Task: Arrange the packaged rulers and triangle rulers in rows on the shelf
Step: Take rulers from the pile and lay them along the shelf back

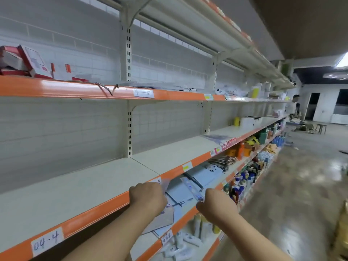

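The packaged ruler [192, 189] is a narrow clear sleeve with blue print; its long axis runs on a diagonal, with the near end at the right hand [216, 203] and the far end pointing up and left, away from the person; it is raised above the ruler shelf [185, 216], tilted rather than lying flat. The right hand grips its near end, the fingers curled under and mostly hidden behind the back of the hand. The left hand [148, 197] is just to the left, fingers curled round a clear packet [166, 182] that sticks up past the knuckles towards the shelf above; blur hides the shape inside it.

On the ruler shelf, between and beyond the hands, lie pale flat packets [207, 175], spread side by side with dark strips across them; a grey flat packet [162, 220] lies below the left wrist and overhangs the orange rim. Further along the same shelf sits a fanned stack of packets [224, 161].

The shelf above [94, 189] bears a handwritten label [47, 240] reading 04-4; the shelf below holds pale bottles [199, 225]; the top shelf at the left holds red boxes [15, 61]; a person [294, 104] stands at the far end of the aisle.
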The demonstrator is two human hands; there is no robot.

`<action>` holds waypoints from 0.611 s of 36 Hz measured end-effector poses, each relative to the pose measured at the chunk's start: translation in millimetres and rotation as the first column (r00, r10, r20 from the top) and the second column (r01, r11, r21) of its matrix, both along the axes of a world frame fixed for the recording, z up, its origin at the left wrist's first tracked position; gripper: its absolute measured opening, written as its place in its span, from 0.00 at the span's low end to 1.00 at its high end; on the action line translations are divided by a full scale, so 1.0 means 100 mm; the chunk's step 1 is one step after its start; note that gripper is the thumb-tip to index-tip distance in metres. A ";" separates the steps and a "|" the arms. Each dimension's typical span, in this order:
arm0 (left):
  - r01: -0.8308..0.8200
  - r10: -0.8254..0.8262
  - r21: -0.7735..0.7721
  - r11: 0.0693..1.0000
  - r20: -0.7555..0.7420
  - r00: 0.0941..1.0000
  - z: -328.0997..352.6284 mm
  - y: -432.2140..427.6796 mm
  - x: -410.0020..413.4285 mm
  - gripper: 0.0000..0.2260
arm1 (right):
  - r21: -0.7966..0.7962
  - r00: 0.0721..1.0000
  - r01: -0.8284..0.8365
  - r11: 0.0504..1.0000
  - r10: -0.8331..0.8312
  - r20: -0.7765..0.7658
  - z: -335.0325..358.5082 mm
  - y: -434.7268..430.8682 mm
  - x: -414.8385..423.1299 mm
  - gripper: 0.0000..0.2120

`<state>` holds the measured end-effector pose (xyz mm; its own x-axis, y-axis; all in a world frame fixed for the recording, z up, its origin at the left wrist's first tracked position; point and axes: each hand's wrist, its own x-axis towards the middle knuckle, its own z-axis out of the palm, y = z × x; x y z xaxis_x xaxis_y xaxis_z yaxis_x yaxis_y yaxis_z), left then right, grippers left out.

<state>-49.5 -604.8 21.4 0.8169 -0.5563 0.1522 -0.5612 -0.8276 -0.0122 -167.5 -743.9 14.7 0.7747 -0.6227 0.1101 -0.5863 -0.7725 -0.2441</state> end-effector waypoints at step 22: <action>0.268 -0.266 -0.024 0.963 0.057 0.962 0.25 -2.04 0.91 0.11 | -0.015 0.964 0.265 0.964 -0.265 0.013 0.14 -1.70 0.73 0.12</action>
